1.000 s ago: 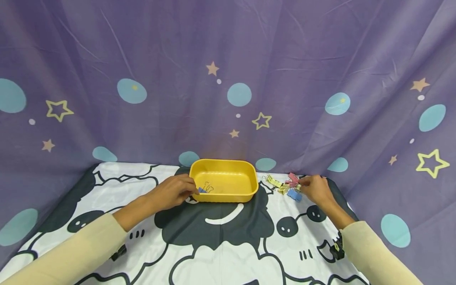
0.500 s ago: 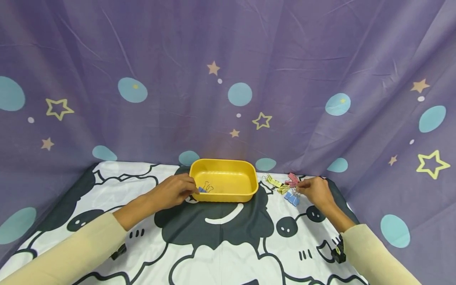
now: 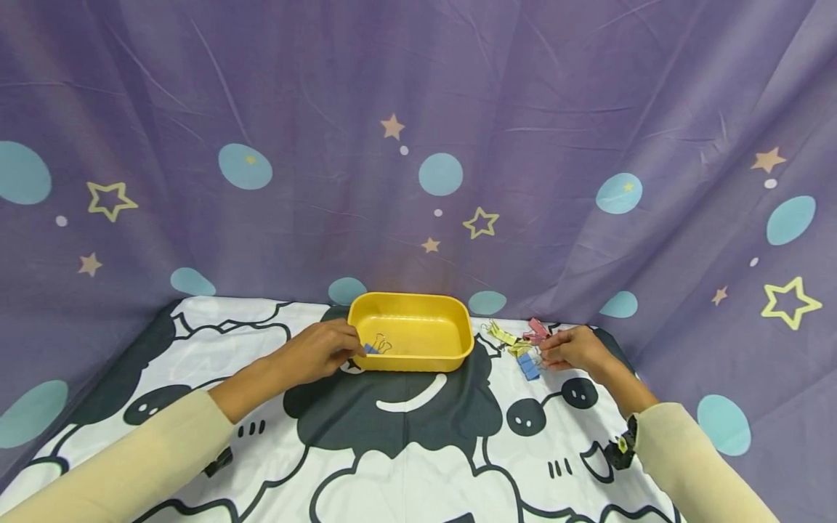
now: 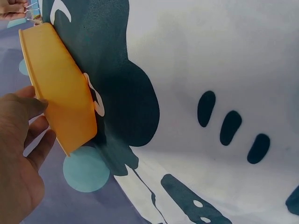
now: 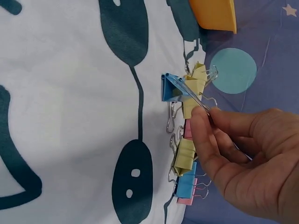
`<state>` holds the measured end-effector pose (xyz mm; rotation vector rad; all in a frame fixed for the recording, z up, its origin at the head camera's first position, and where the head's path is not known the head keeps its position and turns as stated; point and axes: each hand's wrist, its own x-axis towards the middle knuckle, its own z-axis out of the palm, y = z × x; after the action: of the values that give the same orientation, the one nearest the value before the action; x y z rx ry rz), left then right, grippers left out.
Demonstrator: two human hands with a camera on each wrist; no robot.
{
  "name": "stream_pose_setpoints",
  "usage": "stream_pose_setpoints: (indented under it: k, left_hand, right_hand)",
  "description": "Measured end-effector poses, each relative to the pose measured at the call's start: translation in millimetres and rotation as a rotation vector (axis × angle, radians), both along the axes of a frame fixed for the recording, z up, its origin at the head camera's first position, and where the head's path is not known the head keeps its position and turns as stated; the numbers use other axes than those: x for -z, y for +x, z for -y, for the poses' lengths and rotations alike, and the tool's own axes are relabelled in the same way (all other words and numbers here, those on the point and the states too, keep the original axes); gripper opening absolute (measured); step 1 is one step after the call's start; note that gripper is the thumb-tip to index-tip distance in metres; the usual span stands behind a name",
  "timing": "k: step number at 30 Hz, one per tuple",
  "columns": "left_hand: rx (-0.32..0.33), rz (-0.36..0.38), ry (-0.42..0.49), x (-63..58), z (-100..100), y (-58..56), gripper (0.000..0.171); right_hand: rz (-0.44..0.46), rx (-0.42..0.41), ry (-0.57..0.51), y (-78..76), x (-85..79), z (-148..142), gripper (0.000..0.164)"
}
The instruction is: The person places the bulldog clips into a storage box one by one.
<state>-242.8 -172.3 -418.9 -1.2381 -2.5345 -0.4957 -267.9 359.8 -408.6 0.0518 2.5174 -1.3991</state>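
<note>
In the head view my left hand grips the left end of a yellow plastic tray; the left wrist view shows its fingers at the rim. A blue binder clip lies inside, near the tray's left front corner. Over to the right, my right hand pinches a wire handle of another blue binder clip between thumb and fingers. Right beside that clip is a loose pile with yellow binder clips, a pink one and a further blue one, partly hidden by the hand.
A cloth with a black and white cartoon print covers the table. Behind the tray and the pile hangs a purple curtain with stars and blue ovals, right along the table's back edge.
My right hand has drawn the blue binder clip slightly left and toward me, and the clip has turned. My left hand and the tray have stayed in place.
</note>
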Motion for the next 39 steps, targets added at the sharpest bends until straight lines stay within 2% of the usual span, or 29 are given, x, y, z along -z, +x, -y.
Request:
stream_pose_setpoints:
  k: [13, 23, 39]
  left_hand:
    - [0.003, 0.007, 0.007, 0.0, -0.4, 0.7, 0.027]
    - [0.000, -0.002, 0.012, 0.9, -0.7, 0.4, 0.028]
    - [-0.001, -0.017, 0.029, 2.1, -2.0, 2.3, 0.027]
  right_hand:
    - [0.152, -0.030, -0.167, 1.1, -3.5, -6.0, 0.040]
    - [0.152, -0.087, -0.238, -3.5, -4.4, -5.7, 0.044]
    - [0.182, -0.064, -0.386, -8.9, -18.1, 8.8, 0.045]
